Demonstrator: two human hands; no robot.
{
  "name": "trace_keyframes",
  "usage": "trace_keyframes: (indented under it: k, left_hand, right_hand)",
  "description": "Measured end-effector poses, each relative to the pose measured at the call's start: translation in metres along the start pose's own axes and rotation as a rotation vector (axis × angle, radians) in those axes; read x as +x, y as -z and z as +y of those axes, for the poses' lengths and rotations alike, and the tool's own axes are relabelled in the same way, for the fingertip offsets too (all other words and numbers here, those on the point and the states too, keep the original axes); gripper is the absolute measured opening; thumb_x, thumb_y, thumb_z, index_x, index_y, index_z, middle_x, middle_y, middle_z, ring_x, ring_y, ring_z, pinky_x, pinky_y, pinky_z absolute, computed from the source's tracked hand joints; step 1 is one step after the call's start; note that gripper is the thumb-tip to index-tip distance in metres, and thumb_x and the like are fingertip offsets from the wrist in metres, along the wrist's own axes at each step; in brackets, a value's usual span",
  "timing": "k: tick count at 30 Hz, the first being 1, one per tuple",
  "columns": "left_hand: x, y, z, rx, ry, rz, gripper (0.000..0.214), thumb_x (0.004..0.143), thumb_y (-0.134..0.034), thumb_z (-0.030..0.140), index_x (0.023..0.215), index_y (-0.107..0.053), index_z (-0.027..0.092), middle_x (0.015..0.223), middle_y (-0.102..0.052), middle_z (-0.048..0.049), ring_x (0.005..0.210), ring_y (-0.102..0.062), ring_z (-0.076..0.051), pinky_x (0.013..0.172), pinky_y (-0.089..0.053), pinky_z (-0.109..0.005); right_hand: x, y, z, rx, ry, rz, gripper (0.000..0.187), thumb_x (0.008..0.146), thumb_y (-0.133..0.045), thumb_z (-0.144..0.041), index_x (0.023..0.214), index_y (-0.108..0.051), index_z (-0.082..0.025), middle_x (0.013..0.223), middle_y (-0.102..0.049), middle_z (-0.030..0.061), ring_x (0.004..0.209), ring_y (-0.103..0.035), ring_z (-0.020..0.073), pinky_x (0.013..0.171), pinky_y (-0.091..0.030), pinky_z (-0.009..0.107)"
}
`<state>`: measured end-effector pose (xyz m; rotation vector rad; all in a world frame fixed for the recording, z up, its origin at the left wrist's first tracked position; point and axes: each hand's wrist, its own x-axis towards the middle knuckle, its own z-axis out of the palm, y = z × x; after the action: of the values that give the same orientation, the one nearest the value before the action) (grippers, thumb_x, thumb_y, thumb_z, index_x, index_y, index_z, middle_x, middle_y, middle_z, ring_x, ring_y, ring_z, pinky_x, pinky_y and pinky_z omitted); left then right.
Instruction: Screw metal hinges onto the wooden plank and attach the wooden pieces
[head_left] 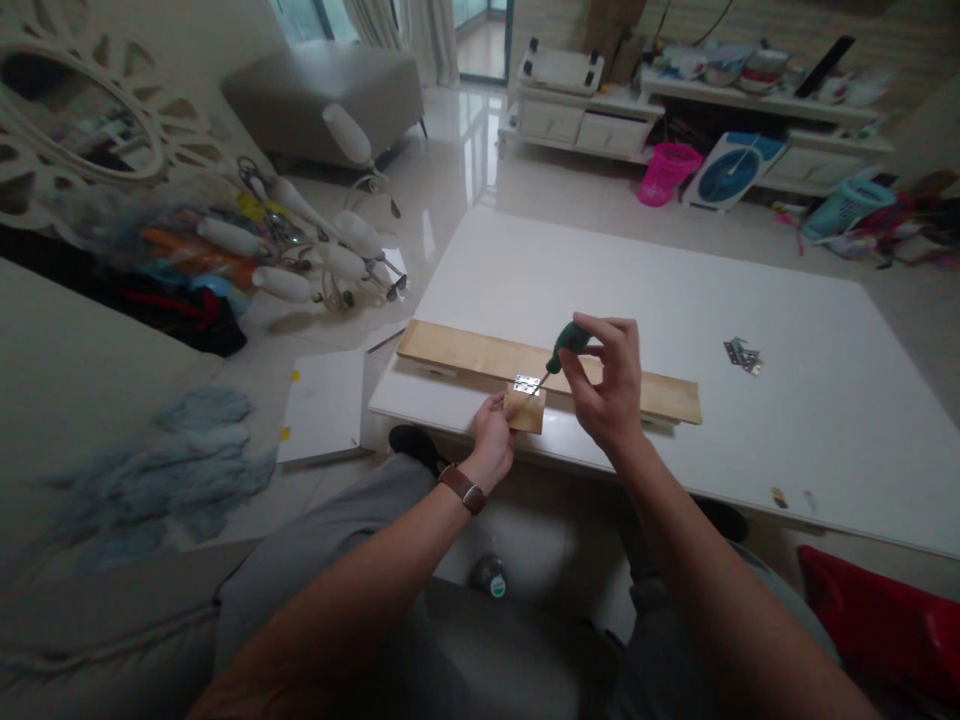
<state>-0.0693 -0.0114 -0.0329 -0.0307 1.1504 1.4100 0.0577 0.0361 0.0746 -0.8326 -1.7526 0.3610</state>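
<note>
A long wooden plank [465, 352] lies across the near part of a white table [675, 300]. A small wooden block [525, 411] sits against the plank's near edge, with a metal hinge [527, 384] bridging the two. My left hand [493, 437] grips the small block at its near left side; a brown watch is on that wrist. My right hand [606, 385] is closed round the green handle of a screwdriver [564, 346], whose tip rests on the hinge.
Several loose metal hinges [742, 354] lie on the table to the right. A white panel [324, 407] and a chandelier [315, 250] lie on the floor at left. A red cushion [877, 610] sits at lower right. A bottle [489, 577] stands between my knees.
</note>
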Motion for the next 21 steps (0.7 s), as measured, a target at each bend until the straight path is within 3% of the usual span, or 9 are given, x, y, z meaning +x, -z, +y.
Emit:
trace_keyframes:
  k: [2,7,13,21]
  left_hand:
    - [-0.0001,-0.0001,0.0002,0.004,0.000,0.000,0.030,0.079,-0.071,0.004,0.105,-0.068,0.018,0.099,-0.076,-0.0068,0.089,-0.071,-0.020,0.089,-0.056,-0.034]
    - [-0.0003,0.0000,0.0004,0.004,-0.008,0.012,0.027,0.080,-0.069,0.003,0.104,-0.068,0.017,0.095,-0.075,-0.0059,0.085,-0.070,-0.019,0.087,-0.055,-0.033]
    - [0.0002,-0.0005,-0.0006,0.003,-0.013,0.028,0.029,0.079,-0.068,0.001,0.103,-0.069,0.018,0.099,-0.075,-0.0062,0.085,-0.070,-0.019,0.086,-0.055,-0.032]
    - [0.0014,0.0019,-0.0010,-0.006,-0.004,-0.005,0.029,0.078,-0.070,0.003,0.102,-0.069,0.017,0.098,-0.075,-0.0065,0.084,-0.069,-0.019,0.085,-0.054,-0.032]
  right_hand:
    - [-0.0004,0.0000,0.0000,0.003,-0.011,0.003,0.050,0.095,-0.068,-0.018,0.140,-0.065,-0.040,0.119,-0.060,0.0039,0.109,-0.064,0.0213,0.083,-0.063,0.037]
    - [-0.0007,-0.0004,0.0002,0.052,-0.025,-0.047,0.053,0.101,-0.051,-0.013,0.146,-0.060,-0.038,0.130,-0.067,0.0057,0.114,-0.068,0.0218,0.087,-0.064,0.039]
    - [0.0007,0.0007,-0.0015,-0.019,-0.023,0.001,0.044,0.095,-0.070,-0.020,0.136,-0.067,-0.036,0.115,-0.062,0.0046,0.105,-0.066,0.0215,0.080,-0.064,0.038]
    - [0.0006,0.0007,-0.0016,0.052,-0.031,-0.057,0.049,0.099,-0.055,-0.015,0.143,-0.062,-0.037,0.128,-0.067,0.0059,0.115,-0.068,0.0225,0.087,-0.064,0.040]
